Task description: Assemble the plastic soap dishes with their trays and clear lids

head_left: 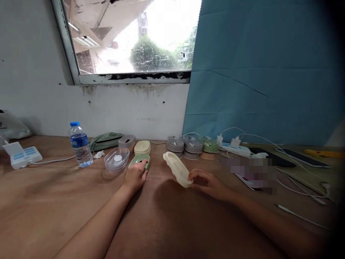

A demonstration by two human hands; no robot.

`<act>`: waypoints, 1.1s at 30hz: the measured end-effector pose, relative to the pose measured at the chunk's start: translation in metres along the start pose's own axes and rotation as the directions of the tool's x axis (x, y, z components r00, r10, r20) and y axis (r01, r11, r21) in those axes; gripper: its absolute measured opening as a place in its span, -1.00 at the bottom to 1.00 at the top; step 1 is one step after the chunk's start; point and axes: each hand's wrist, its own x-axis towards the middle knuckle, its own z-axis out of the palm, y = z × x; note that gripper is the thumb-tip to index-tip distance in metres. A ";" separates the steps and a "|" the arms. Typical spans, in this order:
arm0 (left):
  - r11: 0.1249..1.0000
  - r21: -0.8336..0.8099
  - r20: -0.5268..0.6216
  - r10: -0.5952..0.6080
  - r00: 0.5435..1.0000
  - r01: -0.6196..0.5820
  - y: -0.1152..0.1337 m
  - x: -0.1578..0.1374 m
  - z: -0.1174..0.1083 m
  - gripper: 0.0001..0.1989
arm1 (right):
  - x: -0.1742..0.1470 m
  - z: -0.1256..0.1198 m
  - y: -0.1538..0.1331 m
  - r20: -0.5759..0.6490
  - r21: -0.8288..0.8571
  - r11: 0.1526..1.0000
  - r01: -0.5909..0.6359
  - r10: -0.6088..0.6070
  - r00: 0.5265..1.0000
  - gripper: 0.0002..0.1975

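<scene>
My right hand [208, 182] pinches the lower right end of a cream plastic piece [176, 169], a shallow oblong part with moulded hollows. It is tilted above the table, and its shadow falls below. My left hand [137, 175] lies over a light green oval box [140, 157], its fingers curled on the top and the thumb at the right side. The fingertips are partly hidden. Just behind that box stands a cream box [142, 147]. To the left is a clear plastic container [116, 160] with a round white sticker.
A water bottle [81, 145] and a green pouch [106, 141] stand left. Grey boxes [192, 144] and a green box [209, 144] are stacked at the back. Power strips [27, 157], white cables and phones [303, 158] lie at the sides of the brown table [172, 223].
</scene>
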 end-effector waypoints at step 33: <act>0.685 -0.674 0.117 0.469 0.876 -0.277 0.041 -0.015 -0.010 -0.68 | -0.043 0.035 -0.038 0.020 -0.198 0.960 -0.196 0.204 0.979 -0.54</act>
